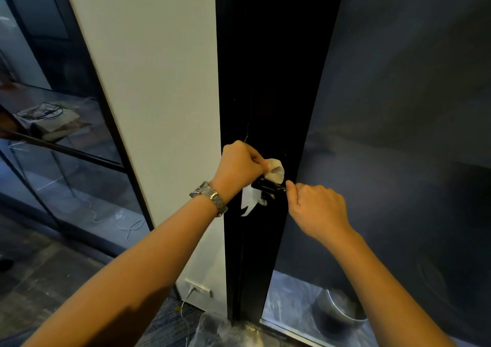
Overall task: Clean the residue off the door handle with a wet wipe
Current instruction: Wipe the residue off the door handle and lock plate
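Fingers (255, 157) of our left hand (240, 164) curl round the wipe (275, 172) and press it onto the top of the handle (268, 186). A loose end of the wipe hangs below the handle. Just right of the handle, our right hand (318, 208) pinches its tip between thumb and curled forefinger. The handle sits on the black door (271, 81). Left of the handle, a watch (210, 198) circles our left wrist.

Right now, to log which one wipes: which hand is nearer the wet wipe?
Left. The left hand grips the wet wipe on the door handle; the right hand pinches the handle's free end, just right of the wipe.
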